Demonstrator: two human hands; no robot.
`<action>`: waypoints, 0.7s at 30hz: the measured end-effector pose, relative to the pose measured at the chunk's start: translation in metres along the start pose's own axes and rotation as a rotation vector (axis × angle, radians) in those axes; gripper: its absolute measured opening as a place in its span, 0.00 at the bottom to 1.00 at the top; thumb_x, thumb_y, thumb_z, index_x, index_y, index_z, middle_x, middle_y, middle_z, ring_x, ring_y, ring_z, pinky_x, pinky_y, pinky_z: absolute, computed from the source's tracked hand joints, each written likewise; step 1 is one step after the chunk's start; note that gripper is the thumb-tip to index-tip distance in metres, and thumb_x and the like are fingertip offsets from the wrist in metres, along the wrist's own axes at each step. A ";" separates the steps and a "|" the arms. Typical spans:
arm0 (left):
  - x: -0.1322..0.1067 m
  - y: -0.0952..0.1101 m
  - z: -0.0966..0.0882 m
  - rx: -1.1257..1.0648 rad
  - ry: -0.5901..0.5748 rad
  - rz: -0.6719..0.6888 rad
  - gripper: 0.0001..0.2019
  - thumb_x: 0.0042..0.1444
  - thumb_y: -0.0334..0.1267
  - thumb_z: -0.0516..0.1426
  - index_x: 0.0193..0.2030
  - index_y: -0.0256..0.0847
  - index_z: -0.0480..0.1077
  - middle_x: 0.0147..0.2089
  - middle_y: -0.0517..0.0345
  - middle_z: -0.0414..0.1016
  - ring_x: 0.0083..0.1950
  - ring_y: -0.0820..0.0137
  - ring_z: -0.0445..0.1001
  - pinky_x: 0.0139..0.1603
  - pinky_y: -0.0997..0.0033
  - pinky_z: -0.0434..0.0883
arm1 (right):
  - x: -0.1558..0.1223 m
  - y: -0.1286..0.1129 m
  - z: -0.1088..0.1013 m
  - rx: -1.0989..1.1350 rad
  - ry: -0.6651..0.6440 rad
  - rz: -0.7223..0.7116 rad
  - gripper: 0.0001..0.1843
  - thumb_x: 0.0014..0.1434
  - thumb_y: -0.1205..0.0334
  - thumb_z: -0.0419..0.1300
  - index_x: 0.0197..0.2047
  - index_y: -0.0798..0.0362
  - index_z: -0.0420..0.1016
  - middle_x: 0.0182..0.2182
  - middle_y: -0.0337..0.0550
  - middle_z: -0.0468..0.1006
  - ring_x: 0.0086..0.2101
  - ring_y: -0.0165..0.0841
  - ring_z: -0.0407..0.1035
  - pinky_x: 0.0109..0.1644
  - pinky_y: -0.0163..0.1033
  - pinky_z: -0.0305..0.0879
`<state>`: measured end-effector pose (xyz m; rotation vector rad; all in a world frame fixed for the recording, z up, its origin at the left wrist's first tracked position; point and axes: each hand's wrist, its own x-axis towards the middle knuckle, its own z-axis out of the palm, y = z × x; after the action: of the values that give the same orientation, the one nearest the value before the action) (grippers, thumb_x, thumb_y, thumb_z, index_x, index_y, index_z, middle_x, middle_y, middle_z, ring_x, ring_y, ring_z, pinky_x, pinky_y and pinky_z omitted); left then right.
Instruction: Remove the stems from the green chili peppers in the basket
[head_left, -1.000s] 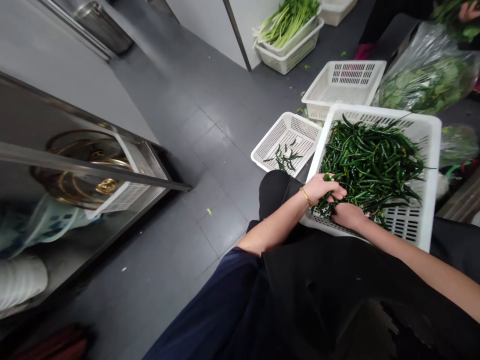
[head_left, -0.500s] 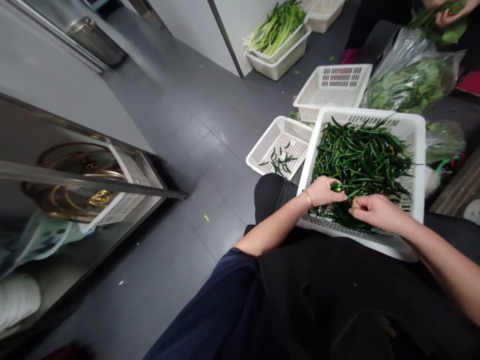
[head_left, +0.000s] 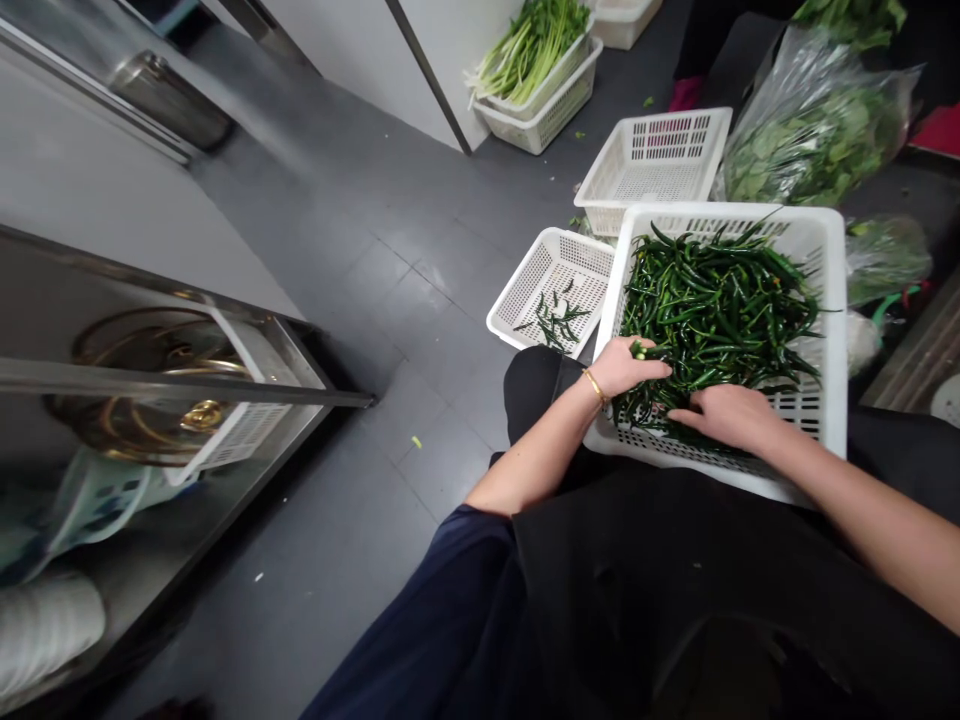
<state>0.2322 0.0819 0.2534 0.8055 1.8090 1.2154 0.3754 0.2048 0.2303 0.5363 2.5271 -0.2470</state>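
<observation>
A large white perforated basket (head_left: 834, 330) rests on my lap, heaped with long green chili peppers (head_left: 720, 310). My left hand (head_left: 627, 368) is at its near left side, closed around a small bunch of the green chilies, their stem ends showing above the fingers; a gold bracelet is on the wrist. To the right, my right hand (head_left: 726, 416) reaches into the near part of the heap. Its thumb points left, apart from the other fingers, which bend down among the chilies and are partly hidden. No chili is visible between them.
Beside my knee, a smaller white basket (head_left: 514, 300) holds some chilies. Behind stand another white basket (head_left: 652, 180) and stacked baskets with leafy stalks (head_left: 536, 60). A plastic bag of greens (head_left: 817, 150) sits right, near another person's leg. A metal shelf (head_left: 345, 397) stands left.
My right hand has moved from a pinch beside the left hand down into the heap, its thumb now apart. My left hand shifted slightly left, still holding chilies. The view moved slightly.
</observation>
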 end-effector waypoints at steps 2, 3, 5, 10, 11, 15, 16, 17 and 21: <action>-0.001 -0.004 -0.002 -0.149 -0.065 -0.060 0.08 0.44 0.37 0.59 0.29 0.32 0.71 0.25 0.59 0.69 0.23 0.79 0.63 0.26 0.77 0.63 | 0.010 -0.011 0.012 -0.032 -0.067 0.005 0.22 0.58 0.49 0.48 0.34 0.56 0.75 0.37 0.57 0.76 0.38 0.45 0.70 0.35 0.42 0.61; -0.002 -0.006 -0.002 -0.183 -0.095 -0.084 0.08 0.45 0.35 0.58 0.31 0.32 0.71 0.25 0.58 0.70 0.22 0.79 0.63 0.25 0.77 0.63 | 0.014 -0.013 0.014 -0.046 -0.079 0.013 0.20 0.58 0.53 0.47 0.35 0.57 0.76 0.39 0.58 0.76 0.39 0.45 0.70 0.35 0.42 0.62; -0.003 -0.009 0.002 -0.136 -0.128 -0.086 0.11 0.45 0.33 0.58 0.37 0.33 0.73 0.24 0.60 0.70 0.21 0.80 0.63 0.25 0.78 0.64 | 0.017 -0.011 0.012 -0.058 -0.079 0.013 0.18 0.58 0.58 0.47 0.35 0.57 0.76 0.39 0.58 0.76 0.39 0.45 0.70 0.35 0.42 0.62; 0.000 -0.009 0.024 0.272 -0.109 0.160 0.15 0.40 0.30 0.61 0.39 0.40 0.75 0.29 0.61 0.73 0.31 0.75 0.69 0.38 0.75 0.67 | -0.005 0.017 -0.018 0.142 0.079 -0.073 0.17 0.57 0.54 0.47 0.28 0.54 0.71 0.28 0.48 0.74 0.30 0.37 0.69 0.32 0.38 0.59; 0.001 -0.007 0.028 0.303 -0.094 0.206 0.13 0.40 0.30 0.61 0.37 0.40 0.76 0.31 0.60 0.74 0.34 0.73 0.70 0.42 0.74 0.67 | -0.012 0.021 -0.023 0.250 0.109 -0.120 0.17 0.57 0.54 0.47 0.26 0.53 0.69 0.25 0.45 0.73 0.28 0.34 0.67 0.31 0.37 0.58; 0.001 0.005 0.028 0.091 -0.168 0.286 0.09 0.43 0.33 0.62 0.34 0.37 0.75 0.36 0.56 0.74 0.38 0.73 0.71 0.45 0.73 0.66 | -0.034 0.027 -0.027 0.868 0.118 -0.282 0.20 0.59 0.47 0.47 0.26 0.52 0.65 0.16 0.35 0.61 0.17 0.26 0.55 0.23 0.34 0.54; 0.000 0.007 0.025 -0.008 -0.199 0.277 0.10 0.43 0.35 0.62 0.34 0.36 0.75 0.36 0.56 0.74 0.38 0.73 0.71 0.44 0.73 0.66 | -0.035 0.028 -0.023 1.009 0.115 -0.301 0.21 0.59 0.44 0.46 0.28 0.52 0.65 0.16 0.35 0.61 0.17 0.26 0.54 0.22 0.34 0.55; -0.002 0.008 0.022 -0.097 -0.209 0.253 0.12 0.42 0.37 0.63 0.34 0.35 0.74 0.37 0.56 0.74 0.37 0.74 0.70 0.43 0.73 0.66 | -0.034 0.029 -0.019 1.096 0.118 -0.303 0.23 0.60 0.43 0.44 0.31 0.53 0.66 0.17 0.36 0.63 0.17 0.27 0.55 0.22 0.34 0.57; -0.005 0.005 0.009 -0.363 -0.073 0.077 0.14 0.37 0.37 0.66 0.30 0.33 0.71 0.32 0.58 0.73 0.33 0.76 0.69 0.40 0.72 0.67 | -0.019 0.025 0.009 0.635 0.126 -0.166 0.23 0.58 0.43 0.47 0.38 0.53 0.72 0.33 0.48 0.74 0.30 0.35 0.69 0.33 0.40 0.64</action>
<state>0.2425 0.0827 0.2573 0.7040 1.4513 1.4887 0.4050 0.2192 0.2319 0.5859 2.5902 -1.1307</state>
